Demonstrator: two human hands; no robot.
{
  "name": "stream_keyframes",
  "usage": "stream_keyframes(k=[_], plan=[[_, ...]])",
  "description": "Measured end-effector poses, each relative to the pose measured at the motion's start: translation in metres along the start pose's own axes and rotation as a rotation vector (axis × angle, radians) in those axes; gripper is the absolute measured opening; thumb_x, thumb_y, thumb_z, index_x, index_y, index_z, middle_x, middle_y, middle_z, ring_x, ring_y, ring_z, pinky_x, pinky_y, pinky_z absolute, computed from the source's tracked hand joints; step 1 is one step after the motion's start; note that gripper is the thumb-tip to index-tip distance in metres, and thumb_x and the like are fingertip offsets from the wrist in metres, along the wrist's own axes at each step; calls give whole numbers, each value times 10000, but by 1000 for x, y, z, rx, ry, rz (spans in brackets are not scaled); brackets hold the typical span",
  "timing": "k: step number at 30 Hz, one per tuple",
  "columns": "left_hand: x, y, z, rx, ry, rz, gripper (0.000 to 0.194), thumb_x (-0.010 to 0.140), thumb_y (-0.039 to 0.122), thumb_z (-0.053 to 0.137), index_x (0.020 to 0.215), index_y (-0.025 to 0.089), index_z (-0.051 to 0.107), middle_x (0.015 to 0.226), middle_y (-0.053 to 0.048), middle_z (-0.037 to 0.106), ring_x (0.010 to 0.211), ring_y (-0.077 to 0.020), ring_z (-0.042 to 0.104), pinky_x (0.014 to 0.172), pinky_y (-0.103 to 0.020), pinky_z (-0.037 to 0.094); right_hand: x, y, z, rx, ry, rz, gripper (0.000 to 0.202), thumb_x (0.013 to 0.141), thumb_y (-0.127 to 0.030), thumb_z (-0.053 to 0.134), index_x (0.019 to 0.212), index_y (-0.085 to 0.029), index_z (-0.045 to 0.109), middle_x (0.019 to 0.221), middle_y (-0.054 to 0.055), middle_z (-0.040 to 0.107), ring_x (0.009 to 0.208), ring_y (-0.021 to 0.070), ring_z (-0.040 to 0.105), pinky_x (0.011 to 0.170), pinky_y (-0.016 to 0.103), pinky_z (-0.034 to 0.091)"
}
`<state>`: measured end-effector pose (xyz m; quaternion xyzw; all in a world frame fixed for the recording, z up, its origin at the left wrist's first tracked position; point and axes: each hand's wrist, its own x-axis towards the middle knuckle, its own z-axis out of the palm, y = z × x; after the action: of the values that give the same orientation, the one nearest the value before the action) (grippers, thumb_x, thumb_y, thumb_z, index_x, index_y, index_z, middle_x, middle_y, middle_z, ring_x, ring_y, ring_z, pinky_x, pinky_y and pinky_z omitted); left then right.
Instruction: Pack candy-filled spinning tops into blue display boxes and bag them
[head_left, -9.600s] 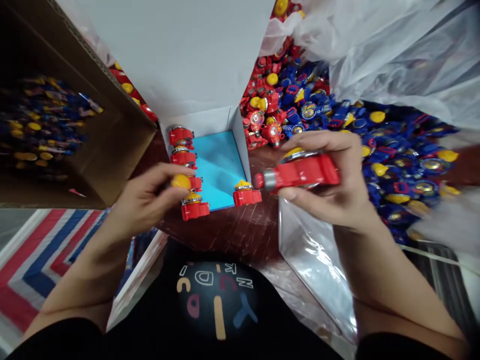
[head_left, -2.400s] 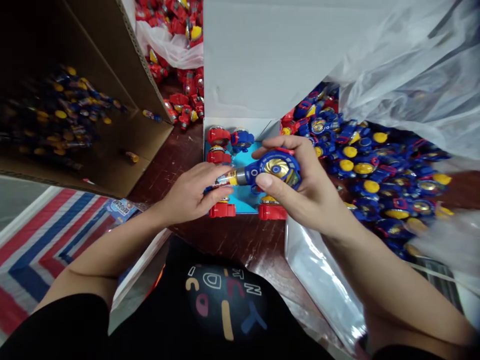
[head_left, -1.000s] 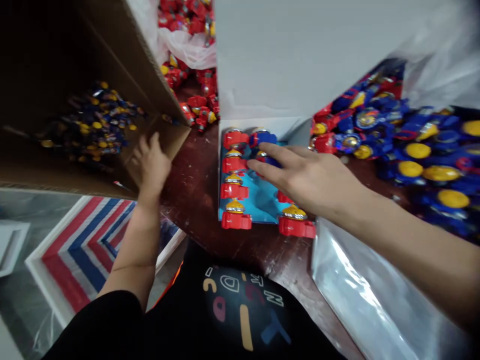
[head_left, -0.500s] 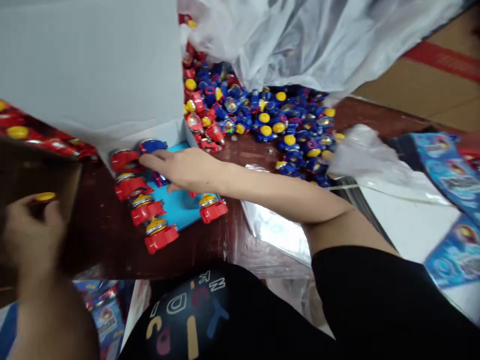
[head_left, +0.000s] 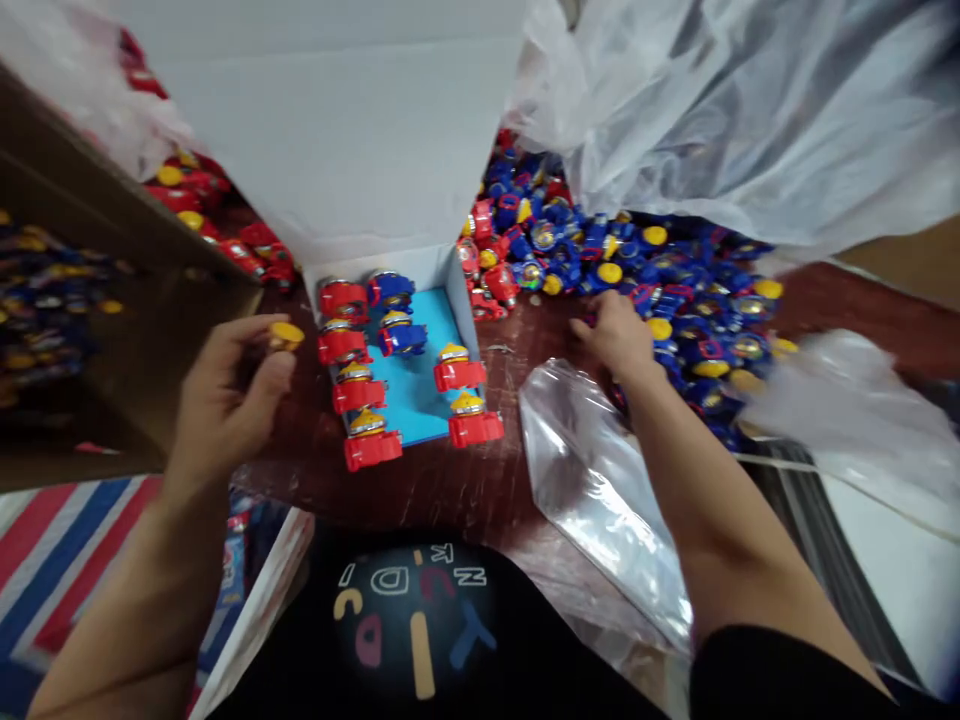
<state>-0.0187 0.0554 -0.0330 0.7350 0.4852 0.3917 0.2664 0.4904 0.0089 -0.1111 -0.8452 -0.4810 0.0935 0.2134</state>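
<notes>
Head view: your white box [head_left: 337,150] has its tall panel raised, with the cardboard carton [head_left: 142,400] to its left and the pile of blue toys [head_left: 705,310] to its right. Your right hand [head_left: 619,335] has just gone from the box to the pile's near edge; its fingertips are hidden, so whether they grip anything can't be told. Inside the box, that uncovers two blue toys [head_left: 401,337], suggesting the second is now set down beside the column of red toys [head_left: 360,392]. Smallest is the yellow-topped piece [head_left: 285,334], pinched between thumb and fingers of your left hand [head_left: 232,390], left of the box.
</notes>
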Motion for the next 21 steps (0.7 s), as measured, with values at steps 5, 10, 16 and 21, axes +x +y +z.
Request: stream_keyframes(k=[5, 10, 16, 21], plan=[[-1, 55, 17, -164, -378, 147, 327, 1057, 349, 687, 1371, 259, 701, 1227, -58, 738, 1042, -193, 691, 923, -310, 548, -49, -64, -46, 842, 46, -248, 191, 832, -434, 673, 974, -307, 658, 1071, 76, 751, 890, 266, 678, 720, 405, 552], [2, 82, 37, -248, -588, 272, 235, 1072, 297, 668, 1271, 181, 715, 1092, -58, 734, 955, -160, 687, 856, -271, 547, -105, -160, -59, 1180, -155, -727, 127, 924, -386, 724, 943, -261, 719, 885, 43, 713, 764, 225, 658, 693, 390, 525], [-1, 86, 34, -270, -583, 388, 208, 1065, 258, 687, 1243, 154, 704, 1060, -68, 721, 941, -158, 689, 845, -264, 567, -116, -183, -45, 1023, -223, -1006, 59, 919, -276, 700, 928, -234, 660, 837, 30, 670, 739, 195, 660, 645, 357, 532], [-11, 74, 38, 94, -274, 782, 269, 1061, 198, 665, 1303, 82, 672, 1081, -118, 726, 938, -199, 689, 829, -324, 590, -125, -187, -32, 1000, -302, -754, 117, 961, -284, 615, 870, -226, 661, 820, 31, 672, 747, 186, 645, 674, 347, 518]])
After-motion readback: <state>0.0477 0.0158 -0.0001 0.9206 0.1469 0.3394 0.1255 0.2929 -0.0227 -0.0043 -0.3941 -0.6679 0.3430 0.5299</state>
